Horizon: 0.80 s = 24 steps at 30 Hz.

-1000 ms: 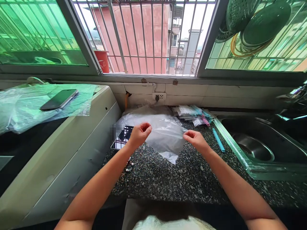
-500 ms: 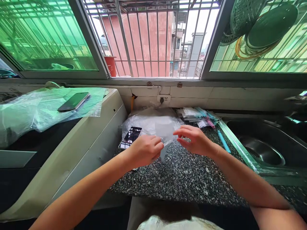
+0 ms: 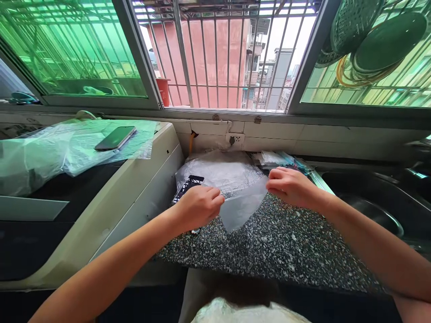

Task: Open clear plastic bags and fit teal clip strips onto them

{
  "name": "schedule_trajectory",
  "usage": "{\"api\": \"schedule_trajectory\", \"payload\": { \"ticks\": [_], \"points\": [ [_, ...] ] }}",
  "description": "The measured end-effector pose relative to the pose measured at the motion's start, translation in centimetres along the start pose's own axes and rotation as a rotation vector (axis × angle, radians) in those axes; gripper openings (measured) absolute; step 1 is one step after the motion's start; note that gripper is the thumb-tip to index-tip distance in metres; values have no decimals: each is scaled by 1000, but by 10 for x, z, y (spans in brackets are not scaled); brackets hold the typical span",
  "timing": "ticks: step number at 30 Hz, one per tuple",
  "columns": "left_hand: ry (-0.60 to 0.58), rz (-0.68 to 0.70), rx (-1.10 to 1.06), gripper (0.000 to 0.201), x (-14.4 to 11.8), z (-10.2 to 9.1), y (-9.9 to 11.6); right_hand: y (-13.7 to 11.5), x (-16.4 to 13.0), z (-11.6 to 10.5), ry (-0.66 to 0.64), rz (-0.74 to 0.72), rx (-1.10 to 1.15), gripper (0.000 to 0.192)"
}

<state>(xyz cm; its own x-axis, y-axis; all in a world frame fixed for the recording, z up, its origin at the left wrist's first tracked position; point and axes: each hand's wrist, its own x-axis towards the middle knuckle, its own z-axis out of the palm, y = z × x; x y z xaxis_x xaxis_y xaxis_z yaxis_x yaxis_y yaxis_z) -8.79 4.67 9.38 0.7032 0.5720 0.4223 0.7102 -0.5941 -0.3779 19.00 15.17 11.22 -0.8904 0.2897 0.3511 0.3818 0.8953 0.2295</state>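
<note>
My left hand and my right hand each pinch one end of a clear plastic bag, stretched between them just above the speckled granite counter. The bag hangs down to a point below my hands. Behind it lies a pile of larger clear plastic bags, with a dark phone-like item under its left edge.
A white appliance stands to the left, topped with plastic sheeting and a black phone. A stack of zip bags lies at the back. A steel sink is on the right. A barred window spans the wall.
My hands came together over the bag half a second ago and have now spread apart again, pulling the bag taut. The view has shifted slightly left and closer.
</note>
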Motion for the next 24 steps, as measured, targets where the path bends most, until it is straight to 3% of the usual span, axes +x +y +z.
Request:
{"api": "schedule_trajectory", "payload": {
  "ticks": [14,24],
  "points": [
    [-87,-407,-5,26,-4,11,-46,42,-25,-1,140,179,117,18],
    [-138,-583,-81,25,-2,12,-62,57,-33,9,205,319,313,20]
  ]
}}
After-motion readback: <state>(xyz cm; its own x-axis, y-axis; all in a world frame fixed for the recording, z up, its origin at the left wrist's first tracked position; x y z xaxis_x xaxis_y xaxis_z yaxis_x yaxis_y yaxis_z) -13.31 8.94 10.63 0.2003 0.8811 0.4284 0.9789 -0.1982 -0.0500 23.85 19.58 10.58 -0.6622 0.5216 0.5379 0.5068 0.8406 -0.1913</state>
